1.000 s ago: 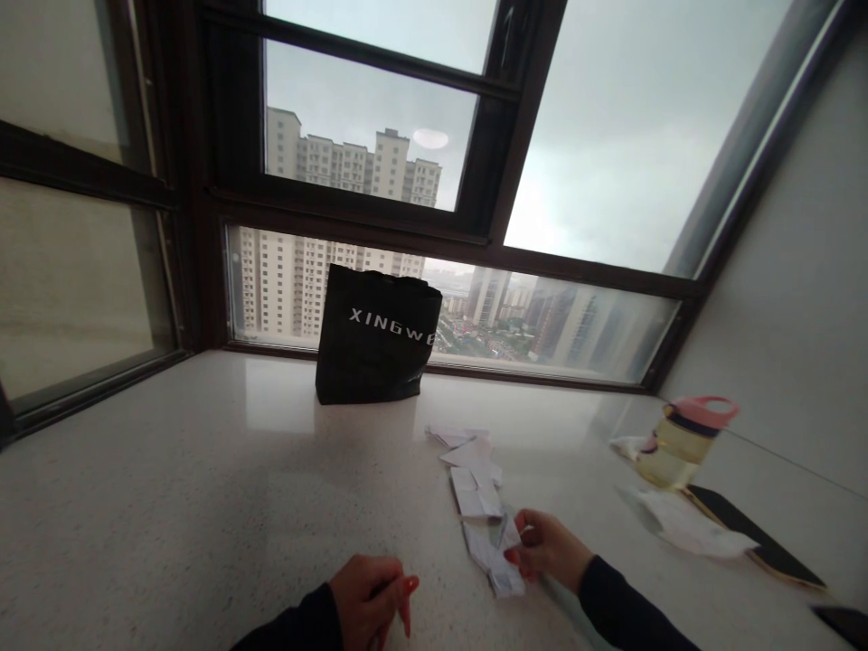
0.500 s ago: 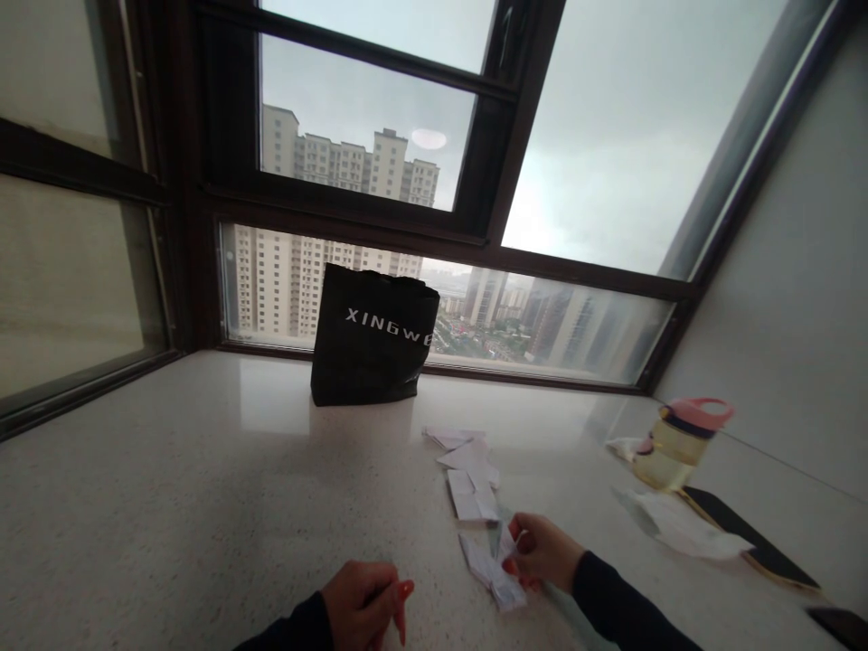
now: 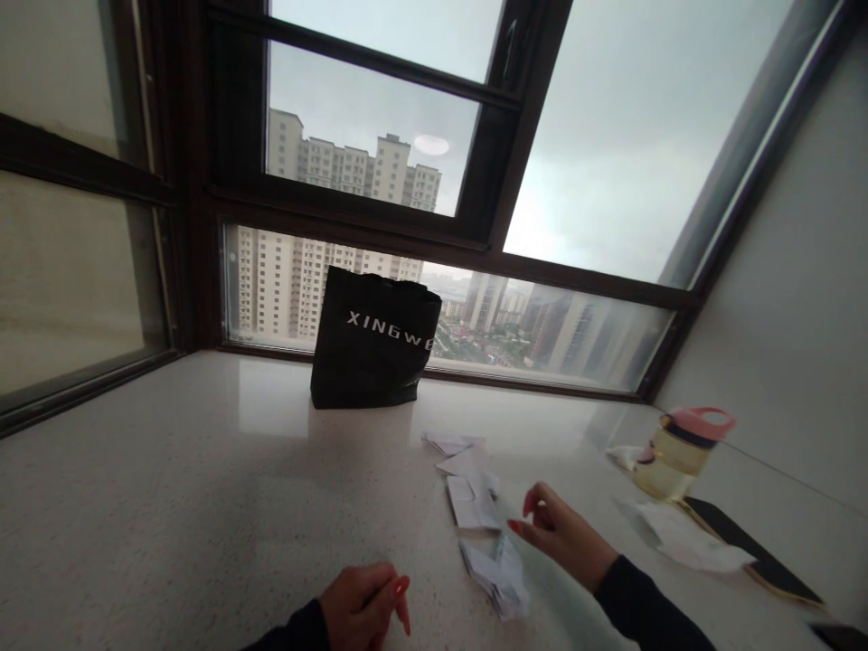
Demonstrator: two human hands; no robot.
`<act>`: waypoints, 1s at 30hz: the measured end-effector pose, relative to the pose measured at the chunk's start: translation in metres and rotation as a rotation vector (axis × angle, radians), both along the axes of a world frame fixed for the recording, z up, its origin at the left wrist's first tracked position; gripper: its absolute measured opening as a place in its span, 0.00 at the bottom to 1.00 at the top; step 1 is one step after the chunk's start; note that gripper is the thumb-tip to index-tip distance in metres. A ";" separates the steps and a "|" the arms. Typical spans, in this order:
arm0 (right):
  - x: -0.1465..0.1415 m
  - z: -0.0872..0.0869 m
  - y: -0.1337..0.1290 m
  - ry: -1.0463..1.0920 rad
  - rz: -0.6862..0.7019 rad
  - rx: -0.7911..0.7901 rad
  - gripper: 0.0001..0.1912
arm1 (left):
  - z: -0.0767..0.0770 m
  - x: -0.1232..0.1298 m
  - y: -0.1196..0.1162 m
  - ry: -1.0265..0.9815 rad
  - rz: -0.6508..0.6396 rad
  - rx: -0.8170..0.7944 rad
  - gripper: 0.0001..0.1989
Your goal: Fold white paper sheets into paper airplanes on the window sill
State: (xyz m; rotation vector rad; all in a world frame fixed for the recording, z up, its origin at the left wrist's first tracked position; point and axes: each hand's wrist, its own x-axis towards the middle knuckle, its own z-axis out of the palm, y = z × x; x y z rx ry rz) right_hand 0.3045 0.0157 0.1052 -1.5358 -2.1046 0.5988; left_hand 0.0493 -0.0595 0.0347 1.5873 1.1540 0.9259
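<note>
My right hand (image 3: pixel 552 533) is a little to the right of the folded papers, thumb and forefinger apart, holding nothing. Nearest to it lies a crumpled folded white paper (image 3: pixel 498 579) on the counter. Just beyond that is a squarish folded paper (image 3: pixel 473 503), and farther back are a pointed folded paper (image 3: pixel 465 461) and a flat folded one (image 3: pixel 451 442), partly overlapping. At the bottom, left of the papers, my left hand (image 3: pixel 363 604) rests with fingers curled together and red nails showing. I see nothing held in it.
On the white speckled counter (image 3: pixel 169 506), a black bag (image 3: pixel 372 348) stands against the window. To the right are a bottle with a pink lid (image 3: pixel 678 457), a white tissue (image 3: pixel 692 540) and a dark flat object with a yellow edge (image 3: pixel 752 547). Another dark item (image 3: pixel 837 636) sits in the corner.
My right hand has let go of the nearest folded paper and drawn back to the right, its fingers parting. That paper now lies on the counter. My left hand has barely moved.
</note>
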 end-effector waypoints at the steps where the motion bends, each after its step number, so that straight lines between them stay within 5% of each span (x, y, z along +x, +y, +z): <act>1: -0.009 0.006 -0.005 0.024 0.047 0.058 0.07 | 0.000 0.001 -0.001 -0.009 0.007 0.009 0.27; 5: -0.066 0.004 -0.031 0.012 0.212 0.174 0.06 | 0.009 -0.005 -0.003 0.041 0.060 0.129 0.24; 10: -0.127 -0.041 -0.045 -0.098 0.437 0.273 0.29 | 0.026 -0.034 0.004 0.337 0.345 0.771 0.16; 13: -0.138 -0.069 -0.035 -0.167 0.451 0.411 0.36 | 0.025 -0.051 0.015 0.501 0.399 0.976 0.13; 17: -0.135 -0.099 -0.019 -0.251 0.527 0.639 0.35 | 0.001 -0.059 0.029 0.812 0.422 0.933 0.18; 22: -0.133 -0.115 -0.012 -0.265 0.517 0.790 0.33 | -0.027 -0.051 0.029 1.094 0.268 0.646 0.22; 30: -0.133 -0.107 -0.016 -0.293 0.516 0.757 0.33 | -0.012 -0.039 0.018 1.108 0.333 0.525 0.22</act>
